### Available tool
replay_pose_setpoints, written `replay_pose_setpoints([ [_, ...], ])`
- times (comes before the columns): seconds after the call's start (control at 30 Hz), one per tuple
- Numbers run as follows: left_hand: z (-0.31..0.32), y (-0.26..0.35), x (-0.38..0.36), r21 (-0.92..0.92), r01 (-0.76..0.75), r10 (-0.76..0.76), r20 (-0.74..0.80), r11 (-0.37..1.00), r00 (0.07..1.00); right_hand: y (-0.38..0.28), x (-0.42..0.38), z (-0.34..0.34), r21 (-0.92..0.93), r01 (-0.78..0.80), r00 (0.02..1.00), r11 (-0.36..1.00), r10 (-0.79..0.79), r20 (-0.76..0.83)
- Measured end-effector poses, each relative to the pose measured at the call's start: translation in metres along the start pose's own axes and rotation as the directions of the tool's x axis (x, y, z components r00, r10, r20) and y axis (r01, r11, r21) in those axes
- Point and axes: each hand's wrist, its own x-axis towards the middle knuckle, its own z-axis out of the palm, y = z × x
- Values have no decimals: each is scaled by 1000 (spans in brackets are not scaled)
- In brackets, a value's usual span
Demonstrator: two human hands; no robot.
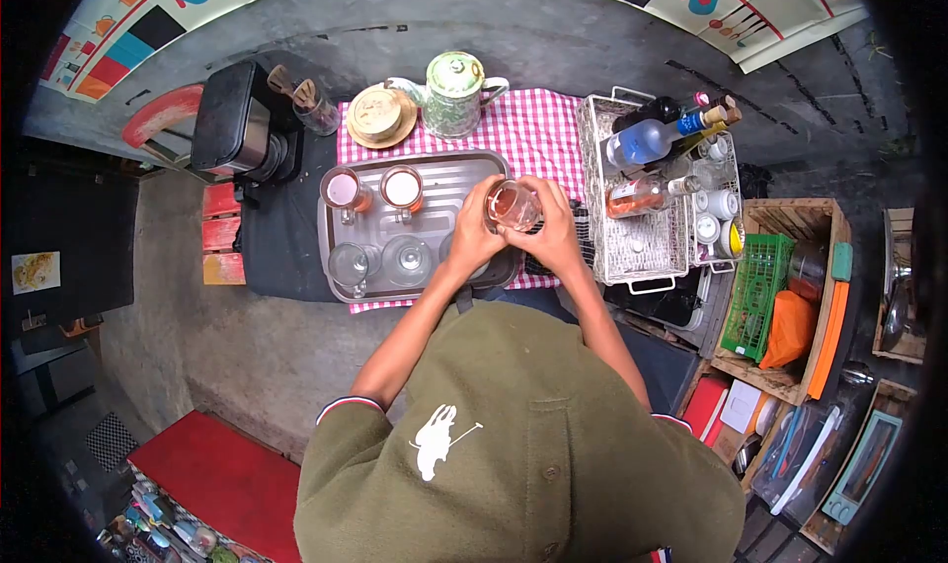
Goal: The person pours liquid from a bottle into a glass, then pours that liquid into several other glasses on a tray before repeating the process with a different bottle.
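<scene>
Both of my hands are wrapped round a clear drinking glass, with something reddish showing in it. My left hand closes on its left side and my right hand on its right. The glass is over the right end of a brown tray. On that tray stand a glass mug with a pink top and a glass mug with a white top, both reddish lower down. Nearer to me are a clear glass mug and another clear glass.
Behind the tray stand a green patterned teapot and a round wooden-looking lidded pot. A coffee machine is at the left. To the right, a white wicker basket holds bottles; crates lie beyond.
</scene>
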Motion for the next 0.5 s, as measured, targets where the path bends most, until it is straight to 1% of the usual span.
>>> replay_pose_setpoints([
  [0.07, 0, 0, 0, -6, -13, 13, -11, 1000, 1000, -1, 1, 0, -7, 12, 1000, 1000, -12, -4],
  [0.17, 1, -1, 1, -4, -17, 17, -15, 1000, 1000, 2, 0, 2, 39, -13, 1000, 999, 13, 1],
  [0.27, 0, 1, 0, -10, -11, 11, -20, 1000, 1000, -2, 1, -1, 6, 5, 1000, 1000, -5, 13],
  [0.4, 0, 0, -1, -7, -44, 44, -32, 999, 999, -4, 1, -1, 11, -7, 1000, 1000, 6, 25],
  [0.5, 0, 0, -1, -18, -40, 39, -35, 999, 999, -4, 1, -1, 12, -1, 1000, 1000, 1, 27],
])
